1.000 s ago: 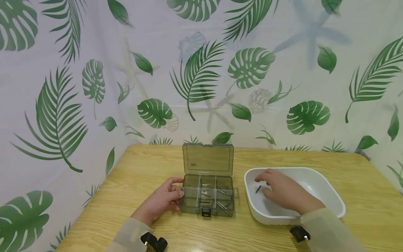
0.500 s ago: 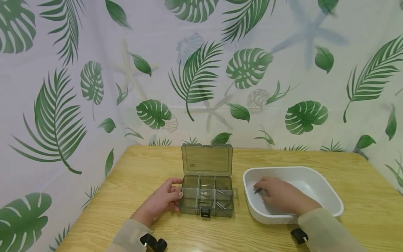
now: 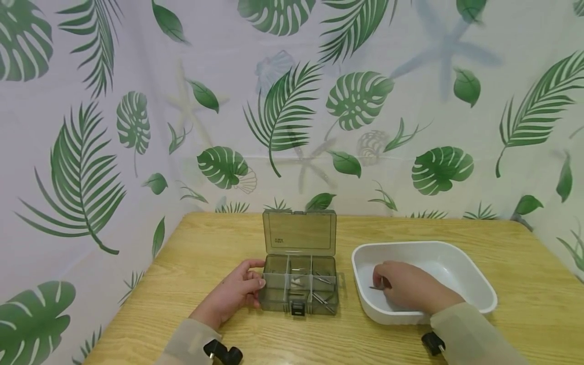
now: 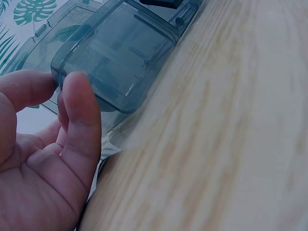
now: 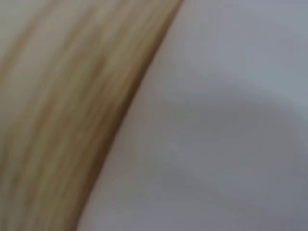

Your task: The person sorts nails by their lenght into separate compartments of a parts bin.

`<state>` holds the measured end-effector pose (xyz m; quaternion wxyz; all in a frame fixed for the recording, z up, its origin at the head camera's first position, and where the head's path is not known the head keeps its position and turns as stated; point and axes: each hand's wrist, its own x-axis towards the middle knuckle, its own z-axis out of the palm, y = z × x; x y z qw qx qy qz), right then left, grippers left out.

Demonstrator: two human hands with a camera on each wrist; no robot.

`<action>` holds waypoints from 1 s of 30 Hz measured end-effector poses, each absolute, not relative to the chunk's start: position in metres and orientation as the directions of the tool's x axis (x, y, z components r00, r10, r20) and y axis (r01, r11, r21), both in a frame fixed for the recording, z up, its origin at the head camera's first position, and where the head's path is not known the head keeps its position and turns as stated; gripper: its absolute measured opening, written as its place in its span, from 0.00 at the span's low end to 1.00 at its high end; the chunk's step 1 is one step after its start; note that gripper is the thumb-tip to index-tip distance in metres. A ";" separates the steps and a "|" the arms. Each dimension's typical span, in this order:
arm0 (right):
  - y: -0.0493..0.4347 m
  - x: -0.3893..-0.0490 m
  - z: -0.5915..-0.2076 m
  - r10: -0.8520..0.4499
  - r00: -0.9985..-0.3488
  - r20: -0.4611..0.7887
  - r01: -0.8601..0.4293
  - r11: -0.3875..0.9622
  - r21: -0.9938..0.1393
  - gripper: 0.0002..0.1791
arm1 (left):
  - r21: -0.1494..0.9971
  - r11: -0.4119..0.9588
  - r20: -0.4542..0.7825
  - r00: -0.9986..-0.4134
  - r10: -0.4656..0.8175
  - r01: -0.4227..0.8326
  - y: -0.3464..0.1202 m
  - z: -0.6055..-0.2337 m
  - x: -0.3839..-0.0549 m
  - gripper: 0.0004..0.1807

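Note:
A smoky, see-through compartment box (image 3: 298,291) stands on the table with its lid (image 3: 299,233) raised at the back. My left hand (image 3: 239,286) grips the box's left side; in the left wrist view its thumb and a finger (image 4: 82,103) meet at the box's corner. Several slim metal pieces (image 3: 323,300) lie in the right compartments, with small pale pieces (image 3: 296,281) in the middle. My right hand (image 3: 408,286) is down inside a white tub (image 3: 456,248), pinching a small thin dark piece (image 3: 376,288) whose kind is too small to tell. Its fingertips are partly hidden.
The wooden table (image 3: 219,223) ends at a leaf-print cloth (image 3: 292,101) behind and on the left. A strip of bare table separates box and tub. The right wrist view is blurred, showing the tub's white wall (image 5: 216,144) beside wood.
My right hand has lowered into the tub, its fingers closing on the small dark piece, which now lies more level. My left hand stays on the box.

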<state>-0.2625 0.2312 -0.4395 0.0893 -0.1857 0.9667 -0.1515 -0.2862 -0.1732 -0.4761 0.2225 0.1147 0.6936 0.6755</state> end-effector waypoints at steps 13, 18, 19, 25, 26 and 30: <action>0.232 -0.260 -0.438 -0.417 -0.904 -0.089 -0.375 0.877 -0.299 0.11 | 0.987 0.064 -0.162 -0.873 0.460 -0.150 -0.174 -0.477 -0.287 0.32; 0.232 -0.260 -0.439 -0.415 -0.908 -0.053 -0.381 0.873 -0.303 0.12 | 0.987 0.056 -0.161 -0.873 0.461 -0.152 -0.175 -0.481 -0.288 0.32; 0.232 -0.260 -0.439 -0.405 -0.913 -0.046 -0.372 0.874 -0.312 0.12 | 0.987 0.055 -0.159 -0.872 0.462 -0.152 -0.175 -0.481 -0.288 0.32; 0.232 -0.263 -0.432 -0.378 -0.923 0.071 -0.377 0.852 -0.364 0.10 | 0.989 0.049 -0.147 -0.873 0.464 -0.141 -0.174 -0.480 -0.287 0.32; 0.232 -0.264 -0.430 -0.379 -0.920 0.097 -0.386 0.845 -0.369 0.11 | 0.989 0.049 -0.146 -0.874 0.464 -0.139 -0.174 -0.480 -0.287 0.32; 0.229 -0.266 -0.421 -0.355 -0.922 0.157 -0.388 0.832 -0.397 0.15 | 0.989 0.053 -0.146 -0.875 0.462 -0.137 -0.174 -0.480 -0.287 0.32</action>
